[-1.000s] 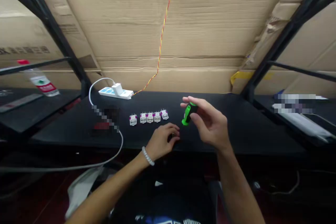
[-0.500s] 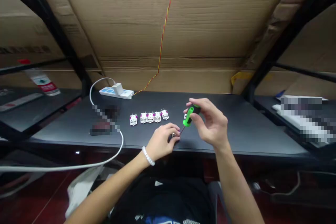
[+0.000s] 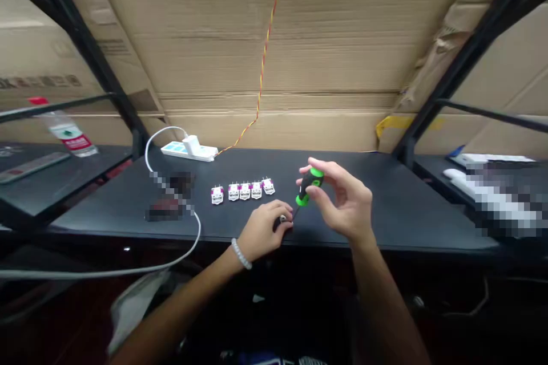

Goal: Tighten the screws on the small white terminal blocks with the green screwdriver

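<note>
We hold a screwdriver with a black and bright green plastic handle (image 3: 309,186) in our right hand (image 3: 342,202), raised above the tabletop and tilted so that its thin metal shaft (image 3: 296,211) slants down toward our left. The curved fingers (image 3: 320,167) of that hand and its thumb are closed on the handle in a fingertip grip. The shaft's tip ends at, or just beside, a tiny dark and metallic part (image 3: 282,220); we cannot tell which, and the part is too small to identify. Our left hand (image 3: 261,232) rests low over the table, its curled fingers (image 3: 278,208) closed around that part. A white beaded bracelet (image 3: 241,254) circles our left wrist.

Just left of our hands, five small white connector blocks with magenta marks (image 3: 245,191) stand in a row on the matte black tabletop (image 3: 385,222). Farther back lies a white and blue power strip (image 3: 188,151) with a white plug adapter (image 3: 192,145), and its white cable (image 3: 198,229) loops forward past the table's front edge. A twisted red and yellow wire (image 3: 261,91) hangs down a corrugated cardboard wall (image 3: 334,51). A black metal rack post (image 3: 471,51) rises at the right, and a clear plastic bottle with a red cap (image 3: 64,134) lies on a shelf at the left.
</note>
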`<move>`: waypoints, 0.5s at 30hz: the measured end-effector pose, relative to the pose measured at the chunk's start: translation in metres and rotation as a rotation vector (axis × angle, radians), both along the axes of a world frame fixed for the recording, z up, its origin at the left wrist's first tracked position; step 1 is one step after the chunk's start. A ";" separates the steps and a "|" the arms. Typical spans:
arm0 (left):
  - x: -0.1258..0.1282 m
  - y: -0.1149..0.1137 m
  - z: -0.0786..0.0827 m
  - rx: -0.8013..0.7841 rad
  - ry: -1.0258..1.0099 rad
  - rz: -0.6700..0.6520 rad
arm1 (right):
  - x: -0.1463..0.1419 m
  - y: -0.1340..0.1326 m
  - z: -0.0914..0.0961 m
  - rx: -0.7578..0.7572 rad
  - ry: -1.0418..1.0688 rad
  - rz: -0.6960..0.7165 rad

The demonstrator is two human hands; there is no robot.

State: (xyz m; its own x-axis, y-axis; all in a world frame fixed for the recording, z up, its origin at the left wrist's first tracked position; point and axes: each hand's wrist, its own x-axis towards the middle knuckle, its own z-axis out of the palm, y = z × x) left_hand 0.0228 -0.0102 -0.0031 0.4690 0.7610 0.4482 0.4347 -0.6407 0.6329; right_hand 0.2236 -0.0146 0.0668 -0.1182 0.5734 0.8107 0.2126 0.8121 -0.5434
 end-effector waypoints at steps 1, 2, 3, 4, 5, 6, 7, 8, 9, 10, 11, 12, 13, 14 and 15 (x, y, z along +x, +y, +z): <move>0.000 0.000 0.000 -0.004 0.000 0.003 | 0.000 0.002 -0.001 0.025 -0.002 -0.054; 0.000 0.000 -0.001 -0.006 0.001 0.007 | -0.001 0.003 -0.001 0.057 -0.006 -0.102; 0.000 0.001 -0.001 -0.007 0.000 0.011 | -0.001 0.005 -0.001 0.084 -0.013 -0.135; 0.000 0.001 -0.002 -0.007 -0.001 0.012 | -0.001 0.006 -0.002 0.098 -0.020 -0.148; 0.000 0.001 -0.002 -0.007 -0.004 0.011 | -0.002 0.006 -0.002 0.096 -0.023 -0.137; 0.000 0.001 -0.002 -0.007 -0.005 0.006 | -0.002 0.006 -0.002 0.080 -0.020 -0.103; 0.000 0.001 -0.002 -0.006 -0.006 0.002 | -0.002 0.005 -0.002 0.050 -0.012 -0.053; 0.000 0.001 -0.002 -0.006 -0.006 0.002 | -0.003 0.004 -0.002 0.015 0.001 0.004; 0.000 0.001 -0.002 -0.005 -0.006 0.002 | -0.004 0.003 -0.003 -0.018 0.017 0.055; 0.000 0.001 -0.001 -0.002 -0.006 0.002 | -0.004 0.002 -0.003 -0.036 0.032 0.088; 0.000 0.001 -0.001 0.001 -0.005 0.004 | -0.005 0.002 -0.003 -0.033 0.037 0.091; 0.001 0.001 -0.001 0.003 -0.002 0.005 | -0.005 0.001 -0.003 -0.016 0.031 0.064; 0.001 0.000 0.000 0.006 0.001 0.006 | -0.005 0.001 -0.003 0.014 0.018 0.017; 0.001 0.000 0.000 0.009 0.003 0.004 | -0.006 0.001 -0.002 0.049 -0.002 -0.038; 0.001 0.000 0.001 0.011 0.005 0.004 | -0.006 0.000 0.000 0.079 -0.031 -0.088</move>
